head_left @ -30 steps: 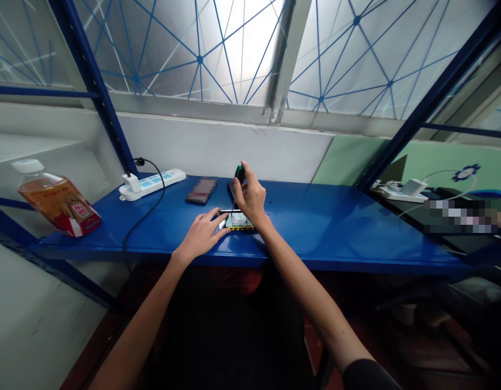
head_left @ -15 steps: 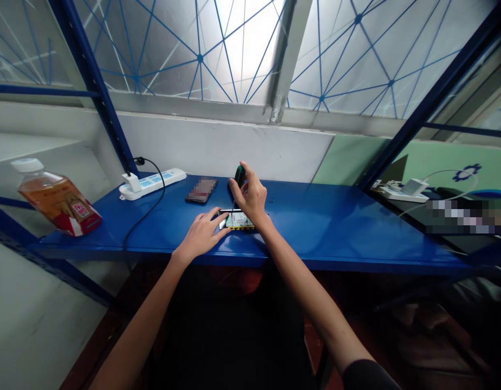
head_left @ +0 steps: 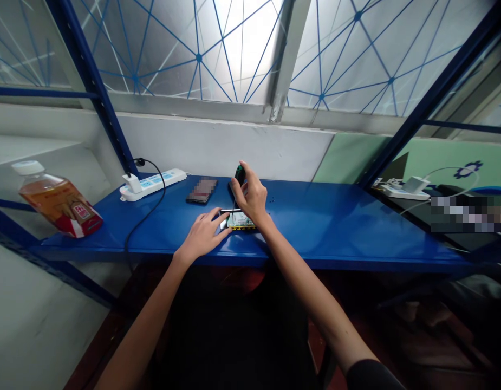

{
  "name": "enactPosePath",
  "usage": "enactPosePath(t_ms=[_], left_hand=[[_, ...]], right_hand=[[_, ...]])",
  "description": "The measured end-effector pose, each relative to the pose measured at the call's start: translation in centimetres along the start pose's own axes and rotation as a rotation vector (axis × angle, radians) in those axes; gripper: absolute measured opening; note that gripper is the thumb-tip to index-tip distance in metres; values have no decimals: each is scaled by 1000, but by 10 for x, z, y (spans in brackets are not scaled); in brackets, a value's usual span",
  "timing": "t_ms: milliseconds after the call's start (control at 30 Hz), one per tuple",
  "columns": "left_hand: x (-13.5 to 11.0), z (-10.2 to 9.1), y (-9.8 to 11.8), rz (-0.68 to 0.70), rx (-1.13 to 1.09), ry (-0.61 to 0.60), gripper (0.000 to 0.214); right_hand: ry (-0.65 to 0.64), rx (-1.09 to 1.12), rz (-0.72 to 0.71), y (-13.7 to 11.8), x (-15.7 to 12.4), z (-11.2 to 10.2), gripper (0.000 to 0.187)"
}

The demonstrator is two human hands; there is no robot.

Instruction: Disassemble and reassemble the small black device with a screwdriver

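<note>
A small opened electronic device with a green circuit board [head_left: 239, 219] and a yellow lower edge lies on the blue table near its front. My left hand [head_left: 203, 232] grips the device's left end, thumb at the near edge and fingers at the far edge. Above the board, my right hand [head_left: 252, 194] is closed around the dark green handle of a screwdriver [head_left: 239, 173]. The screwdriver stands nearly upright, and its thin shaft points down to the left part of the board. My right wrist hides the board's right end.
Behind my left hand lies a dark phone [head_left: 202, 191]. Farther left are a white power strip [head_left: 155, 184], a black cable [head_left: 148, 216] and a drink bottle [head_left: 59, 200]. Tiny dark bits [head_left: 272, 200], perhaps screws, lie right of my right hand. Blue shelf posts frame the table.
Both hands keep nearly the same position, and the screwdriver stays on the board. The whole view shifts very slightly.
</note>
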State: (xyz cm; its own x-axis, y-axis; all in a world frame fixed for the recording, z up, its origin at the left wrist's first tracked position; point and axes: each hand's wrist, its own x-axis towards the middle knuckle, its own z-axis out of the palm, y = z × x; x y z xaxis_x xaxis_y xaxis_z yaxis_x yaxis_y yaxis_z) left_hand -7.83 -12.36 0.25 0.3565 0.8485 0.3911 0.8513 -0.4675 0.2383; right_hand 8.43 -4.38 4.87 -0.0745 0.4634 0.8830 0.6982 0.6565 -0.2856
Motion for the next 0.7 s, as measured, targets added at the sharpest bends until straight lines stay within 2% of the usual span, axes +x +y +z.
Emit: enactPosePath(t_ms=[367,700], left_hand=[[-1,0,0,8,18,26,48],[0,0,0,3,39,-4,48]], right_hand=[[23,17,12,4,-1,3,51],[45,-10,7,2,0,0,54]])
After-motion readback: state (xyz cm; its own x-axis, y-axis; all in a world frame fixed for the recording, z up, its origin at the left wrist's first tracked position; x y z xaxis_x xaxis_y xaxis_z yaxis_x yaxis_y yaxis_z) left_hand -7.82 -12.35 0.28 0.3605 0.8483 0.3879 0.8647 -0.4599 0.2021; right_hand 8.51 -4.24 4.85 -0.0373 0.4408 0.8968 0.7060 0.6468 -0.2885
